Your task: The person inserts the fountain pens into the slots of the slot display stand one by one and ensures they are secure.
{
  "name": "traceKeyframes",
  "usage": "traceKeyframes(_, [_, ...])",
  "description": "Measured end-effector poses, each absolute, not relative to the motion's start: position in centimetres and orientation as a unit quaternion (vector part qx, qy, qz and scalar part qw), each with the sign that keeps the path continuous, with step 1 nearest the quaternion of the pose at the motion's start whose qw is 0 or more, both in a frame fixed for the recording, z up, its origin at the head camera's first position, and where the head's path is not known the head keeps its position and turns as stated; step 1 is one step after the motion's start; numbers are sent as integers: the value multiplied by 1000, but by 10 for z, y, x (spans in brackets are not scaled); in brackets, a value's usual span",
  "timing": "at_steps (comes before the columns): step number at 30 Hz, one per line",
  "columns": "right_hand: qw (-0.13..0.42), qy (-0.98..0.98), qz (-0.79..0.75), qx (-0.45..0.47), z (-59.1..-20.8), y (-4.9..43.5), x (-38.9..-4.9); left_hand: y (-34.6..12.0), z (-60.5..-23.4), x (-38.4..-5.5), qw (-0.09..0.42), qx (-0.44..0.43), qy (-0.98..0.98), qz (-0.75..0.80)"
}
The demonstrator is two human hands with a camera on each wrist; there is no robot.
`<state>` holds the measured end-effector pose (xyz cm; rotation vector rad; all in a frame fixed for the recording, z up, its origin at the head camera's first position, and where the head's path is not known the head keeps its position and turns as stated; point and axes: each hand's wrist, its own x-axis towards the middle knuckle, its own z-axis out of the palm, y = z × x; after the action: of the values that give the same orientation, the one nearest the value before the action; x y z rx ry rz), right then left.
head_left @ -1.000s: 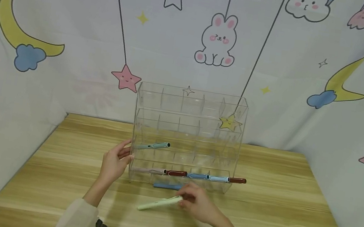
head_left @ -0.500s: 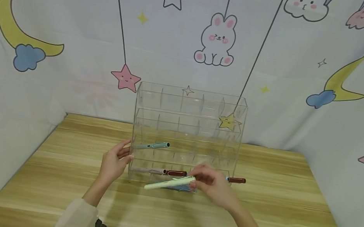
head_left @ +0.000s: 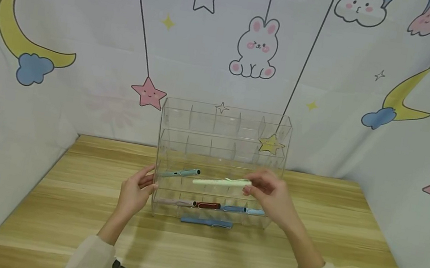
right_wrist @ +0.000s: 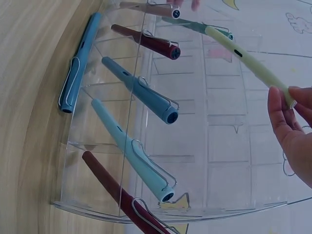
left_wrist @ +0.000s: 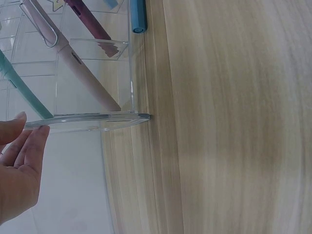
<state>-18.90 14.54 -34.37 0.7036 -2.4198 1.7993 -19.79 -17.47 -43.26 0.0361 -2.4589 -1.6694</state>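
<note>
My right hand [head_left: 273, 200] pinches a pale green pen [head_left: 218, 182] by its cap end, almost level in front of the clear acrylic rack [head_left: 202, 123]. In the right wrist view the pen's barrel tip overlaps a teal pen [right_wrist: 195, 25]. With thumb in front and fingers behind, my left hand [head_left: 134, 193] grips the rack's left side panel [left_wrist: 97, 118]. The teal pen leans in the second tier up. Along the bottom tier lie a pinkish-beige pen [head_left: 177, 202], a dark red pen [head_left: 208, 206], a blue pen [head_left: 234, 208], a light blue pen [right_wrist: 131, 151] and another dark red pen [right_wrist: 114, 187].
Another blue pen [head_left: 206, 221] lies on the wooden table [head_left: 195, 265] along the rack's front base. Behind the rack hangs a white cloth [head_left: 111, 44] printed with stars, moons and a rabbit. Dividers split each tier into compartments.
My right hand has lifted the pale green pen from low over the table, up and to the right, to the rack's second tier from the bottom. The left hand has stayed in place.
</note>
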Motion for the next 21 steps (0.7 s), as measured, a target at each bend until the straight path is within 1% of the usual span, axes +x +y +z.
traceKeyframes(9, [44,-806,565,170,-343,141,-199,-174,-433,-197,86,12,-824,-561])
traceKeyframes(17, [60,-830,525,179,-354,126,-210,-174,-433,-197,90,12,-824,-559])
traceKeyframes(21, [58,-848,497,176,-356,117,-214,-174,-432,-197,90,11,-825,-557])
